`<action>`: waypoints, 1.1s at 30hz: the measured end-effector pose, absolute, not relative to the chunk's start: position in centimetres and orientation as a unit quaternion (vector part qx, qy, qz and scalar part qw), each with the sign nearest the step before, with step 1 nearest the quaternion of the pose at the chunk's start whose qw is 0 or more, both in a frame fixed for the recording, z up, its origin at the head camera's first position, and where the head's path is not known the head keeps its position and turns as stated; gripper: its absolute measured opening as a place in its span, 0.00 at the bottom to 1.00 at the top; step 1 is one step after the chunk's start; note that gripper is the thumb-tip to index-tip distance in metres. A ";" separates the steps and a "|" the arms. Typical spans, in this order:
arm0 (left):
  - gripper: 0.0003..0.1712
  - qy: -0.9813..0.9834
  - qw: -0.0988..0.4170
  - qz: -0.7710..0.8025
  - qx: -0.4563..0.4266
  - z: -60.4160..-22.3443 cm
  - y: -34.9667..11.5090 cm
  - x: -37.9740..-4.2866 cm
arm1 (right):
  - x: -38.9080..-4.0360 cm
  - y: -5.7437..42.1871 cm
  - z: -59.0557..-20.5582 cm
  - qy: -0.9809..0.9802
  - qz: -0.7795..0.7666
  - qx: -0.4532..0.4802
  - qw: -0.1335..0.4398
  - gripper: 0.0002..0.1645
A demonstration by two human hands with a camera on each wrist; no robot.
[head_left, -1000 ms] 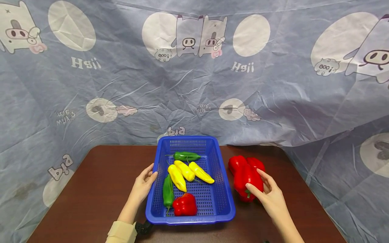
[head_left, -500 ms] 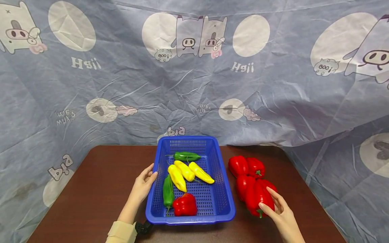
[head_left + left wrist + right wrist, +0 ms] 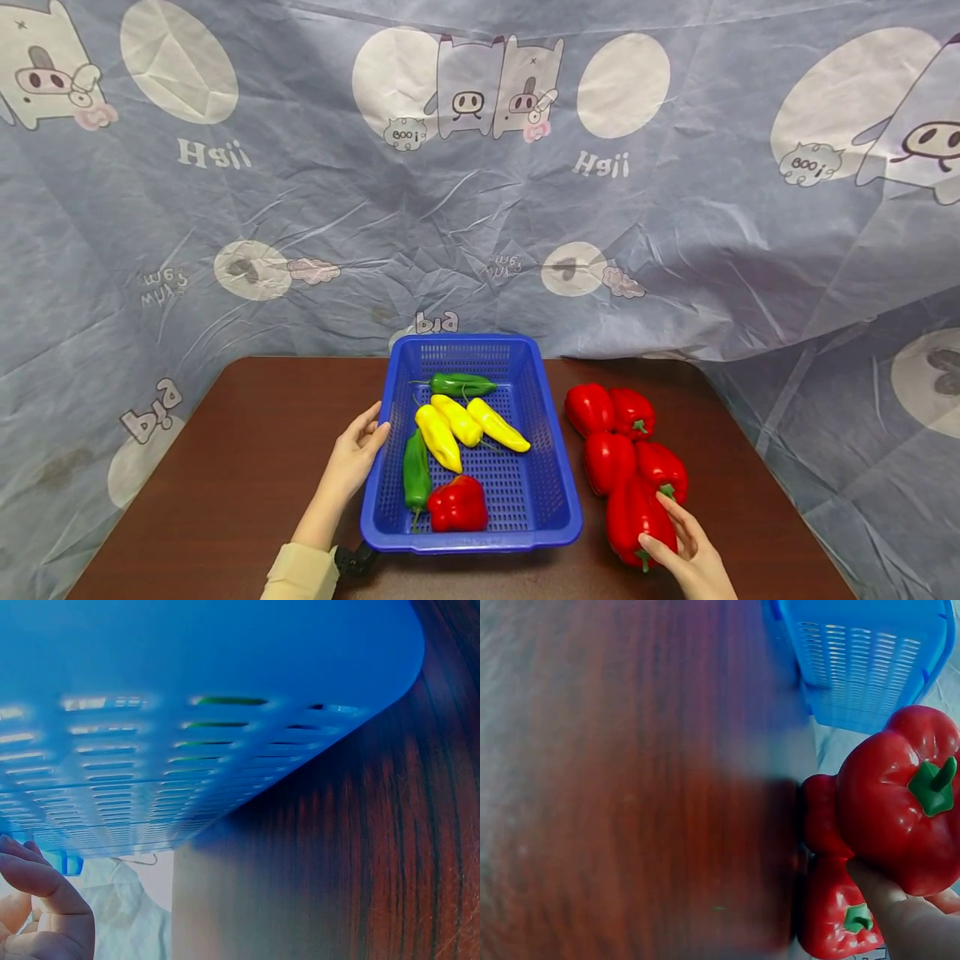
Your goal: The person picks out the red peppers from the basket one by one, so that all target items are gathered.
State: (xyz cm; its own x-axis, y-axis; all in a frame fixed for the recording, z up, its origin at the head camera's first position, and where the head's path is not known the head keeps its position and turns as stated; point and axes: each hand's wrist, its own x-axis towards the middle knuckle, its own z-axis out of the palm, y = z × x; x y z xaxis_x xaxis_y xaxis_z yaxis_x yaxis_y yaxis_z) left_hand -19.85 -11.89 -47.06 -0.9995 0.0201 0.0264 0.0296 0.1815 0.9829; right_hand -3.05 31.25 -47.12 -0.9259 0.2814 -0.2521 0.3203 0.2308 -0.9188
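Observation:
My right hand (image 3: pixel 693 550) grips a red bell pepper (image 3: pixel 637 521) by its sides, thumb on the near side and fingers on the far right. In the right wrist view this bell pepper (image 3: pixel 896 802) shows its green stem. It is at the near end of a group of several red bell peppers (image 3: pixel 609 458) to the right of a blue plastic basket (image 3: pixel 558 450). My left hand (image 3: pixel 352 450) holds the basket's left rim, its fingers curled there. Inside lie one red bell pepper (image 3: pixel 457 504), three yellow peppers (image 3: pixel 438 437) and two green peppers (image 3: pixel 462 383).
A dark brown table (image 3: pixel 247 483) carries everything, with bare wood left of the basket. Behind its far edge hangs a grey-blue cloth (image 3: pixel 465 208) with cartoon pigs. The basket's slotted wall (image 3: pixel 112 765) fills much of the left wrist view.
My right hand has brought the red bell pepper nearer and slightly right, from over the other peppers to the front of their group. The left hand and basket have stayed put.

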 end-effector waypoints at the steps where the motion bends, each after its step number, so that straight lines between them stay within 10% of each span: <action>1: 0.31 -0.769 0.003 -0.640 -0.015 -47.0 -11.9 -19.8 | -3.1 31.2 -47.2 0.783 -0.592 0.190 0.015 0.49; 33: 0.31 -0.768 0.007 -0.641 -0.017 -47.1 -11.8 -19.9 | -3.6 31.7 -48.2 0.837 -0.520 0.164 0.052 0.47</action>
